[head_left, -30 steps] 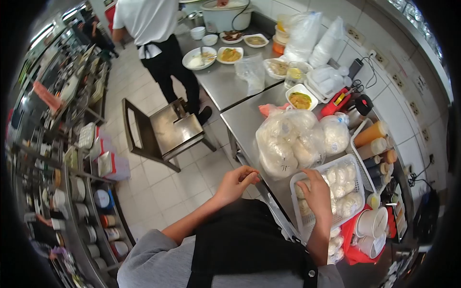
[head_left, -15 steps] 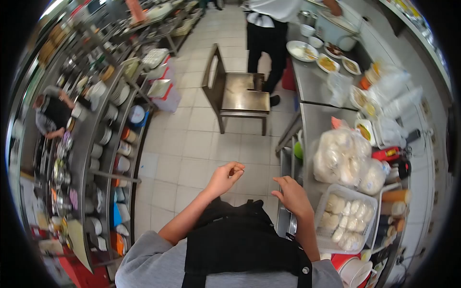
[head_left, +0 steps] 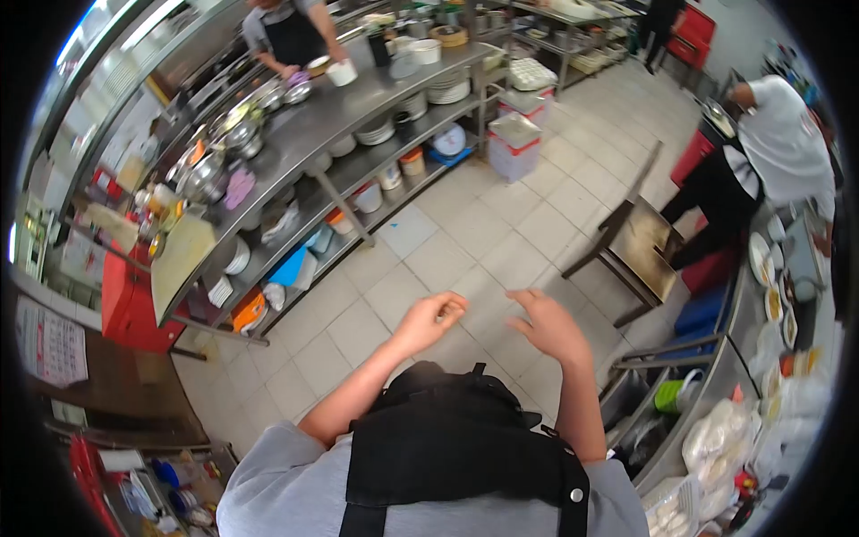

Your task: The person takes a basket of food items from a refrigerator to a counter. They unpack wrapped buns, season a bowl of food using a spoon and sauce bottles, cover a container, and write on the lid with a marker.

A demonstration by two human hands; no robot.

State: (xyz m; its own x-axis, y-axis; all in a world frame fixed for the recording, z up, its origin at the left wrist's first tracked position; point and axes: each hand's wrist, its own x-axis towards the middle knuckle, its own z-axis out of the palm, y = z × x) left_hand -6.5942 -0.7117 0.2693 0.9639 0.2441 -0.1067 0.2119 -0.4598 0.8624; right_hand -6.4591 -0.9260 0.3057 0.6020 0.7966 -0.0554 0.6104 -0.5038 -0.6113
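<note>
My left hand hovers over the tiled floor in front of my black apron. Its fingers curl loosely, with a gap between them and the thumb, and nothing shows in it. To its right my right hand is also in the air, fingers stretched out and thumb apart, holding nothing. Neither hand touches anything. Bare floor tiles lie below both. The nearest furniture to my right hand is a wooden chair, beyond it toward the upper right.
A long steel shelf table with bowls and plates runs along the left, a person behind it. Another person bends at the right counter. That counter holds dishes and bagged white dough pieces. A lidded bin stands by the shelf.
My view has swung left, so the chair, right counter and bagged dough now sit farther right. The left shelf table shows more fully. Both hands stay raised and empty.
</note>
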